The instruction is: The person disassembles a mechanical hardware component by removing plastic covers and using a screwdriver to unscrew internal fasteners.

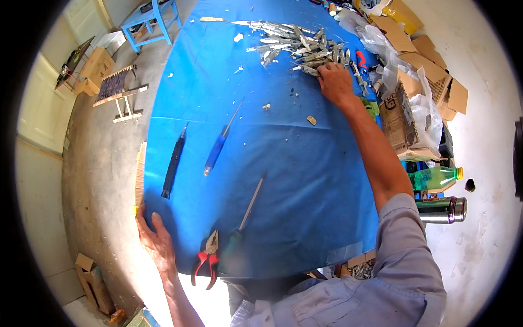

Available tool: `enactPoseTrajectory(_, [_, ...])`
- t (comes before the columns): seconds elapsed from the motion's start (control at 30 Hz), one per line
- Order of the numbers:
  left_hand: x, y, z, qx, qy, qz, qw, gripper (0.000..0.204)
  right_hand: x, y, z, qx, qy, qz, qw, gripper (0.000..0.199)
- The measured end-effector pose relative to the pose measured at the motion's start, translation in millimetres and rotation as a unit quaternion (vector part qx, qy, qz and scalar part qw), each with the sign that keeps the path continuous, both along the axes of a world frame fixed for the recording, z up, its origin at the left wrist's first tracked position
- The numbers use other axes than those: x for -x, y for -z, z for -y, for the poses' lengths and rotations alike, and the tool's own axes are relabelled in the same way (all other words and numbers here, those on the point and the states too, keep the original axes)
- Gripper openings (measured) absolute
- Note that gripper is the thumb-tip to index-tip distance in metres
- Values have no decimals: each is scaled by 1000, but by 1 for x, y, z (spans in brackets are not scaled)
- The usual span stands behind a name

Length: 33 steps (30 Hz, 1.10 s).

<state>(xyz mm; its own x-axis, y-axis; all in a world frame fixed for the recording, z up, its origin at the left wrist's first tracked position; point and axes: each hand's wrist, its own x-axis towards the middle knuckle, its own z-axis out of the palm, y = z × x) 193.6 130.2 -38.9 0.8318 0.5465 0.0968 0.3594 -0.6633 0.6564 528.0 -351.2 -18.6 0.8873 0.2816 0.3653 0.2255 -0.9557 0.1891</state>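
Note:
A heap of slim grey metal pieces [310, 48], their exact kind too small to tell, lies at the far side of the blue-covered table [305, 163]. My right hand [334, 83] reaches to its near edge, fingers curled down onto a grey piece [309, 71]; the fingertips are partly hidden. At the table's left edge rests my left hand [156, 240], empty, its thumb apart from the fingers. Close to it lie red-handled pliers [207, 259] and a green-handled screwdriver [244, 223]. Farther off are a blue-handled pointed tool [217, 152] and a black pen-like tool [174, 163].
Cardboard boxes [400, 117] and plastic bags crowd the right side, with a green bottle [436, 179] and a steel flask [442, 210] nearer. A red-handled tool [361, 61] lies beside the heap. On the floor at left stand a blue stool [151, 22] and a small rack [115, 90].

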Motion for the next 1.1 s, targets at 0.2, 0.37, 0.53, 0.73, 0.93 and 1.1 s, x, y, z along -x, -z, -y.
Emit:
enactPoseTrajectory(0.2, [-1, -7, 5, 3, 3, -6, 1000, 48, 62, -10, 10, -3, 1, -87, 996, 20])
enactPoseTrajectory(0.37, [0, 6, -6, -17, 10, -1, 1000, 49, 166, -34, 11, -185, -6, -123, 975, 26])
enactPoseTrajectory(0.53, [3, 9, -13, -39, 33, 32, 998, 50, 267, -53, -6, -574, -21, -283, 768, 33])
enactPoseTrajectory(0.73, [7, 7, -6, -75, 42, 28, 996, 49, 375, -51, -35, -794, -7, -337, 506, 37])
enactPoseTrajectory(0.93, [5, 17, -17, -103, 44, 23, 994, 48, 436, -41, -64, -833, -9, -338, 438, 40])
enactPoseTrajectory(1.1, [1, 18, -19, -103, 46, 30, 993, 48, 468, -29, -76, -830, -10, -315, 460, 36])
